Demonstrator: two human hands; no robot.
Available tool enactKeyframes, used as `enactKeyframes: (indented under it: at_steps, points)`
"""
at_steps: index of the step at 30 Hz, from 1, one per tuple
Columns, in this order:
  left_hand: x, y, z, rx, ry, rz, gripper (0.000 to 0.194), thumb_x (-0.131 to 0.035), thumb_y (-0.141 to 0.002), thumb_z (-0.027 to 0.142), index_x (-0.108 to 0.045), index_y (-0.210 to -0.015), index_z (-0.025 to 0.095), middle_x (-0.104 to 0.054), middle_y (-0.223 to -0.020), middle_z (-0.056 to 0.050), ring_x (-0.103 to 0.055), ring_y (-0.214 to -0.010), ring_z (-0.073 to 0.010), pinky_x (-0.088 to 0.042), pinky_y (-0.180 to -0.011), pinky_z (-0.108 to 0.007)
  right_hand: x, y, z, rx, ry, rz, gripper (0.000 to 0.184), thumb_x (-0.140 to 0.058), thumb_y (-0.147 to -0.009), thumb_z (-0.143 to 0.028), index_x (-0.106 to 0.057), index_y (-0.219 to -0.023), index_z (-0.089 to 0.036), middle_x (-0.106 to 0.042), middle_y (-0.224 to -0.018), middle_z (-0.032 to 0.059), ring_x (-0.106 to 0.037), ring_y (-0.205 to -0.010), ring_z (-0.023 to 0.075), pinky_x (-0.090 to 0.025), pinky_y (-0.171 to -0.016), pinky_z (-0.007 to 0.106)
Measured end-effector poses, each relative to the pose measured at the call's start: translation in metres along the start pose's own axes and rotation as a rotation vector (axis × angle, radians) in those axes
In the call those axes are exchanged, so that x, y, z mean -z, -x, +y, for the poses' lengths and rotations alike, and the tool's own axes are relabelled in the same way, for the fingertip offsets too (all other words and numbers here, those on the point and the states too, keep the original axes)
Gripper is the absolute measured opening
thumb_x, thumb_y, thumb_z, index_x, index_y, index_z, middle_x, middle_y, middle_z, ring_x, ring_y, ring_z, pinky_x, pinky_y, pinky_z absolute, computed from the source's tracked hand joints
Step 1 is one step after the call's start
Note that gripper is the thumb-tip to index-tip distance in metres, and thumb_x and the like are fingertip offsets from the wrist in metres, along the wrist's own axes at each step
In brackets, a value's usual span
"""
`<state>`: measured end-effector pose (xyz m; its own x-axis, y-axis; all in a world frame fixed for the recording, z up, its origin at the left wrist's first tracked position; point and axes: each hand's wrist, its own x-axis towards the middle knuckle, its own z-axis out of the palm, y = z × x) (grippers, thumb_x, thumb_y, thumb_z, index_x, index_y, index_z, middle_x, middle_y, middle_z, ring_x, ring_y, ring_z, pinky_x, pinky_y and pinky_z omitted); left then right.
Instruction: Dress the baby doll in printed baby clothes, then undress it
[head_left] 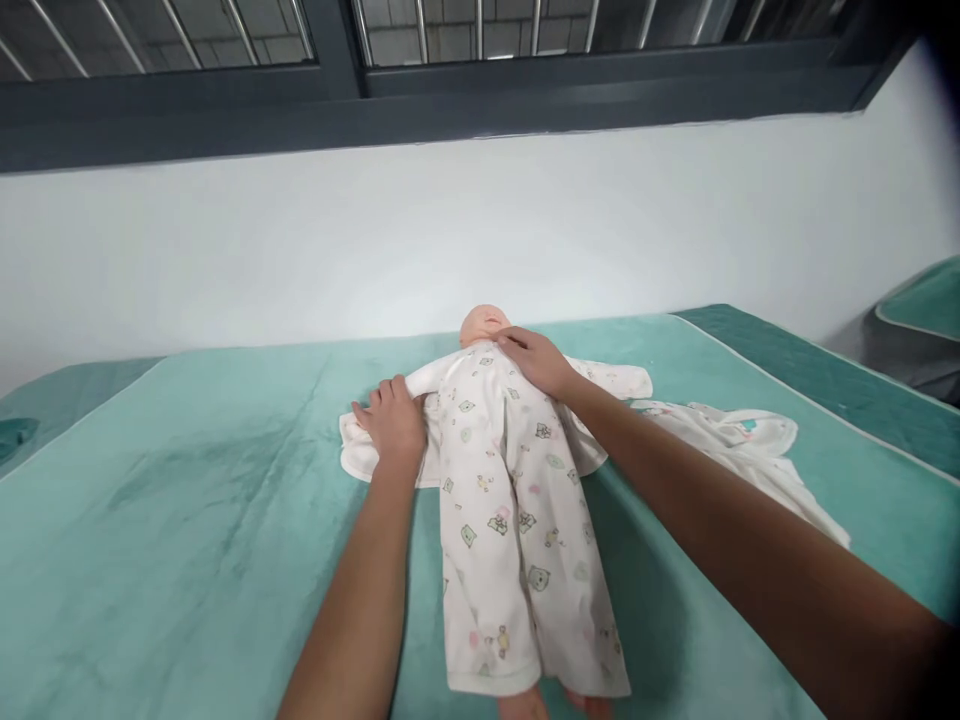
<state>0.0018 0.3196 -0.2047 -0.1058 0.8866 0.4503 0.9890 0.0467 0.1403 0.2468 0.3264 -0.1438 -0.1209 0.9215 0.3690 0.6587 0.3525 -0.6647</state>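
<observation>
A baby doll (486, 322) lies on its back, its head at the far end and its bare feet toward me. White clothes (495, 480) printed with small bears and other figures cover its body and legs. My left hand (396, 418) is closed round the white sleeve (429, 376) on the left, its fingertips over the cuff. My right hand (534, 358) rests on the upper chest with fingers stretched toward the neckline. Its fingertips touch the cloth just below the doll's chin. The other sleeve (619, 380) lies spread out to the right.
The doll lies on a teal plush bed cover (187, 520) with pale piping. Another crumpled white garment (739, 440) lies to the right, partly behind my right forearm. A white wall (300, 250) rises at the far edge, below a dark window frame (450, 115) with metal bars.
</observation>
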Motion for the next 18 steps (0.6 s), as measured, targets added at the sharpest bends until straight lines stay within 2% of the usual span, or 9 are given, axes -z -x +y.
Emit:
enactKeyframes:
  at_steps: [3,7,10,12,15,18]
  points:
    - [0.002,0.003,0.000,0.021,-0.030,0.006,0.034,-0.046,-0.096,0.036,-0.053,-0.124,0.019,-0.061,-0.123,-0.015,-0.051,-0.118,-0.0334,-0.023,-0.112,-0.062,-0.002,0.031,0.032,-0.051,0.140,0.129,0.043,-0.033,-0.099,-0.036,-0.059,-0.128,-0.019,-0.064,-0.133,0.0079,-0.056,-0.121,0.0216,-0.039,-0.104,0.034]
    - [0.005,0.005,0.000,0.005,-0.052,0.016,0.035,-0.045,-0.096,0.037,-0.052,-0.125,0.019,-0.062,-0.122,-0.014,-0.051,-0.118,-0.0333,-0.025,-0.112,-0.061,-0.002,0.051,0.057,-0.073,0.342,0.200,0.045,-0.034,-0.093,-0.018,-0.059,-0.130,-0.018,-0.060,-0.138,0.0101,-0.051,-0.127,0.0266,-0.023,-0.114,0.045]
    - [0.005,0.006,0.000,0.009,-0.050,0.008,0.037,-0.044,-0.096,0.038,-0.052,-0.126,0.019,-0.062,-0.122,-0.015,-0.051,-0.118,-0.0334,-0.025,-0.112,-0.060,0.005,0.052,0.064,-0.222,0.451,0.304,0.049,-0.033,-0.087,-0.011,-0.060,-0.128,-0.019,-0.067,-0.126,0.0093,-0.057,-0.117,0.0262,-0.028,-0.108,0.043]
    - [0.004,0.006,-0.001,0.025,-0.037,-0.007,0.039,-0.044,-0.095,0.038,-0.052,-0.128,0.019,-0.062,-0.124,-0.015,-0.051,-0.121,-0.0333,-0.024,-0.114,-0.059,0.010,0.050,0.065,-0.342,0.427,0.362,0.049,-0.034,-0.086,-0.011,-0.061,-0.125,-0.020,-0.070,-0.120,0.0090,-0.060,-0.111,0.0256,-0.033,-0.102,0.039]
    - [0.001,0.007,-0.005,0.036,0.040,-0.026,0.046,-0.047,-0.093,0.038,-0.048,-0.135,0.020,-0.057,-0.135,-0.015,-0.046,-0.131,-0.0325,-0.017,-0.118,-0.060,0.014,0.046,0.066,-0.447,0.382,0.350,0.044,-0.036,-0.088,-0.017,-0.062,-0.123,-0.020,-0.072,-0.107,0.0108,-0.062,-0.102,0.0260,-0.037,-0.094,0.037]
    - [0.006,0.007,-0.002,0.028,0.195,-0.041,0.054,-0.048,-0.091,0.030,-0.041,-0.143,0.021,-0.043,-0.153,-0.011,-0.033,-0.144,-0.0286,-0.013,-0.121,-0.058,0.012,0.044,0.067,-0.506,0.370,0.321,0.040,-0.037,-0.089,-0.025,-0.064,-0.119,-0.019,-0.072,-0.099,0.0122,-0.062,-0.100,0.0274,-0.036,-0.095,0.039]
